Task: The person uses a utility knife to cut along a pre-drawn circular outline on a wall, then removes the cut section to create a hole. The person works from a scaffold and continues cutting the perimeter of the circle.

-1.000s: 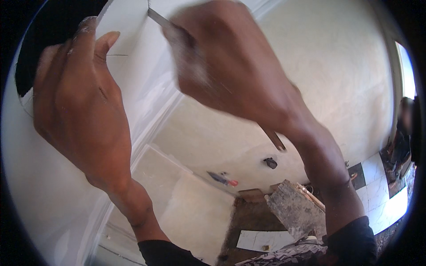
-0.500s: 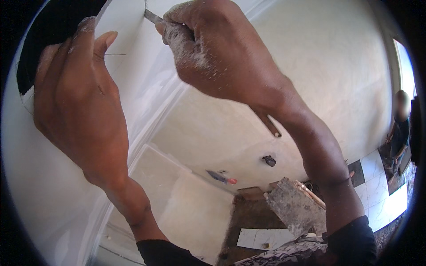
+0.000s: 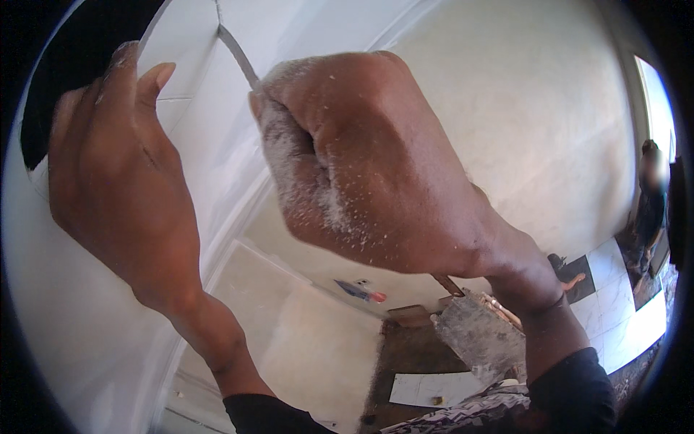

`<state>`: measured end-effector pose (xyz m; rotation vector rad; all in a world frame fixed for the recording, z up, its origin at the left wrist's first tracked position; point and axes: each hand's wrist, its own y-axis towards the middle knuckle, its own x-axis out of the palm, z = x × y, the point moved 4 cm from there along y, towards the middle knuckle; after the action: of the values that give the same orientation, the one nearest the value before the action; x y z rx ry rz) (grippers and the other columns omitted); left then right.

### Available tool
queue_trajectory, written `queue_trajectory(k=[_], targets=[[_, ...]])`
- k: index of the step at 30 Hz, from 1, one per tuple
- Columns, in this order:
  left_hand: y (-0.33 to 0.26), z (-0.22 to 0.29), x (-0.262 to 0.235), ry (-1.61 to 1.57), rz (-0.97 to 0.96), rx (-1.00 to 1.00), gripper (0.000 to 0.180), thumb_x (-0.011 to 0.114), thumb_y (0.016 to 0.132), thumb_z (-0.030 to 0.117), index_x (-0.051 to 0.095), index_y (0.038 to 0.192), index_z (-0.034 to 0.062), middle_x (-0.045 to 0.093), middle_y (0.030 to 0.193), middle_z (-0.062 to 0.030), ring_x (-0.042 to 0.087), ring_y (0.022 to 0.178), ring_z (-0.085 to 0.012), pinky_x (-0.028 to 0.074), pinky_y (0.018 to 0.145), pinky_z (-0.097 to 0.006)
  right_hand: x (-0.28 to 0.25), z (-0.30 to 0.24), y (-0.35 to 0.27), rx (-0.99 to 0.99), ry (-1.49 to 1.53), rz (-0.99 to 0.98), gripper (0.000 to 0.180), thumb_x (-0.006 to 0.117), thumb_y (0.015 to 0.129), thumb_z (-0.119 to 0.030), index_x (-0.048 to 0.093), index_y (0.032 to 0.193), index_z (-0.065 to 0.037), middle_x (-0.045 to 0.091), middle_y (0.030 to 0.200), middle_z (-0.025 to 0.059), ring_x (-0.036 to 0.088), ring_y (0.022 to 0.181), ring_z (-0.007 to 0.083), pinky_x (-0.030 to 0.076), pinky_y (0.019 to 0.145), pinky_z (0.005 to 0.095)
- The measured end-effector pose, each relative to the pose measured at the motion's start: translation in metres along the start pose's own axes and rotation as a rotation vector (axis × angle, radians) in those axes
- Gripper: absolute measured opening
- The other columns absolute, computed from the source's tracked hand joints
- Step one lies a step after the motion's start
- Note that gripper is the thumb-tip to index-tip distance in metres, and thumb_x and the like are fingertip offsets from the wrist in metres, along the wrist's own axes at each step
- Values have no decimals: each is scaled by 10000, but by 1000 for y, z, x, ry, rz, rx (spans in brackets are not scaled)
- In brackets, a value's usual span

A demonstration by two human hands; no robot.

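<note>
The white panel (image 3: 220, 108) is being worked; the clenched right hand (image 3: 361, 163) is now lower, a back-stroke suggested. The left hand (image 3: 123, 184) is set at a dark opening (image 3: 83, 47); whether it grips cannot be told. More of the right's thin blade (image 3: 239, 53) is exposed at the panel, its tip hidden.

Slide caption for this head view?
Left hand at a dark opening, right hand gripping a blade at a white panel.

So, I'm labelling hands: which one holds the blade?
The right hand; the blade juts from its fist. The left hand, at the dark opening, shows no tool.
</note>
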<state>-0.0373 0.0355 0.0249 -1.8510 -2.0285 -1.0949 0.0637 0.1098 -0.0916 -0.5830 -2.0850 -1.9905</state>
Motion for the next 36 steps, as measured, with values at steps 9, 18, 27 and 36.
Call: queue_trajectory(k=[9, 18, 27, 36], targets=[[2, 1, -13, -27, -6, -22, 234, 641, 944, 165, 707, 1168, 182, 726, 1030, -31, 701, 880, -162, 576, 769, -302, -7, -8, -4, 122, 14, -85, 56, 577, 724, 76, 611, 751, 111, 571, 683, 327, 603, 625, 502, 477, 569, 481], [5, 4, -10, -44, 26, 14, 257, 670, 918, 117, 705, 1168, 168, 732, 1000, -37, 708, 874, -164, 583, 751, -299, 10, 16, 31, -108, -64, 56, 98, 623, 698, 12, 620, 699, 110, 556, 669, 330, 606, 671, 507, 515, 608, 479], [4, 3, 3, -23, 13, 37, 265, 674, 914, 117, 698, 1177, 142, 732, 986, -45, 709, 869, -166, 589, 755, -306, 13, 19, 23, -18, -57, 2, 103, 639, 695, 20, 627, 688, 122, 562, 692, 356, 627, 682, 508, 536, 616, 461], [5, 8, 20, -13, 5, 14, 256, 676, 916, 139, 704, 1170, 155, 731, 989, -48, 711, 871, -176, 589, 751, -305, 17, 29, 21, -13, -52, 15, 135, 629, 702, -1, 598, 636, 113, 555, 653, 347, 626, 667, 502, 539, 628, 469]])
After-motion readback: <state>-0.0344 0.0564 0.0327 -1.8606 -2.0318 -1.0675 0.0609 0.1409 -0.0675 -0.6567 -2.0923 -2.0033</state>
